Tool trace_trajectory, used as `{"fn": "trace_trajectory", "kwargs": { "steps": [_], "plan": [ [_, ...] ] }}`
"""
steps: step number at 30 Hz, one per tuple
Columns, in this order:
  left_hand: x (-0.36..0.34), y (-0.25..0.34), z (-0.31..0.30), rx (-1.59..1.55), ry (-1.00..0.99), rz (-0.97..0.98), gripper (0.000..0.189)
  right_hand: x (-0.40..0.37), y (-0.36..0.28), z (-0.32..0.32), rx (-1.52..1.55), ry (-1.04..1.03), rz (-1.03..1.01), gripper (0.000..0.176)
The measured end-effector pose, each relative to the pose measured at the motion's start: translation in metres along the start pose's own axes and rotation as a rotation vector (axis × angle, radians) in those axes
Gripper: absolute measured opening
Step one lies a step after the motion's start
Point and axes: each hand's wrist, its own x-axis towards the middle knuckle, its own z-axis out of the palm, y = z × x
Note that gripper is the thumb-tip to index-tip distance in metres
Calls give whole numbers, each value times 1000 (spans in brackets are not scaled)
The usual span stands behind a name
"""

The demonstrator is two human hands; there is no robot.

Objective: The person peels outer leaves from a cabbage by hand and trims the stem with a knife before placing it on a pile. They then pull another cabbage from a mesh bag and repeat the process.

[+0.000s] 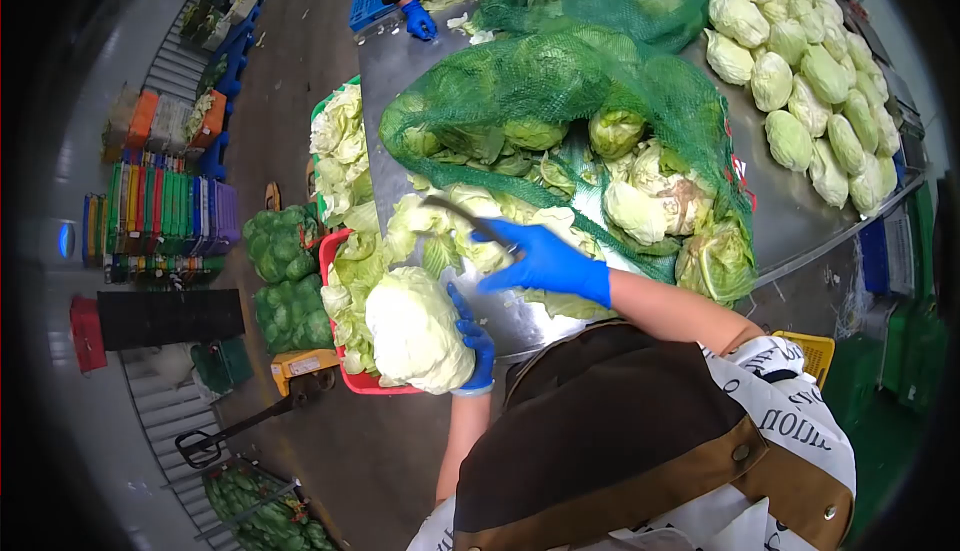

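Observation:
A pale, trimmed cabbage [415, 326] rests in my left hand [474, 351], whose blue-gloved fingers wrap around its right side. It is held over the edge of a red crate [333, 248] filled with loose cabbage leaves [352, 281]. My right hand [545, 263], also in a blue glove, is closed on a knife [462, 213] with its dark blade pointing up and to the left. The blade is apart from the cabbage, above leaves on the metal table [545, 326]. Beyond my right hand lies a green mesh bag [500, 81] with several cabbages inside and at its opening.
Trimmed cabbages [790, 71] are piled at the table's right end. Across the table is another person's blue-gloved hand [419, 21]. A green crate of leaves [340, 136] stands left of the table. On the floor are bagged cabbages [280, 246] and a pallet jack [305, 371].

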Motion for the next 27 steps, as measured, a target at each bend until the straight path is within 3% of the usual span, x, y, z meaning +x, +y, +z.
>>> {"fn": "trace_trajectory", "kwargs": {
  "steps": [3,5,8,11,12,14,16,18,21,25,27],
  "plan": [
    [-2,-5,-11,-18,15,-94,51,4,-62,20,-31,-233,-19,89],
    [-12,-1,-26,25,43,-116,47,11,-48,35,-153,-138,-377,77],
    [-21,-28,15,408,170,-163,44,15,-57,18,165,-389,-261,61],
    [-31,-40,28,495,230,-211,43,6,-55,16,349,-450,-297,46],
    [-33,-40,24,486,241,-226,43,4,-58,15,240,-428,-419,41],
    [-35,-41,17,461,246,-247,43,4,-67,9,191,-469,-283,37],
    [-35,-43,14,443,240,-261,43,4,-76,3,104,-529,-289,34],
    [-36,-47,12,419,248,-278,43,8,-83,-1,-10,-608,-434,32],
    [-37,-50,12,406,253,-285,43,10,-75,-13,154,-695,-238,29],
    [-38,-53,11,357,259,-282,43,2,-55,-33,264,-584,-289,18],
    [-39,-54,8,335,257,-281,43,4,-31,-58,215,-373,-63,17]
  ]
}}
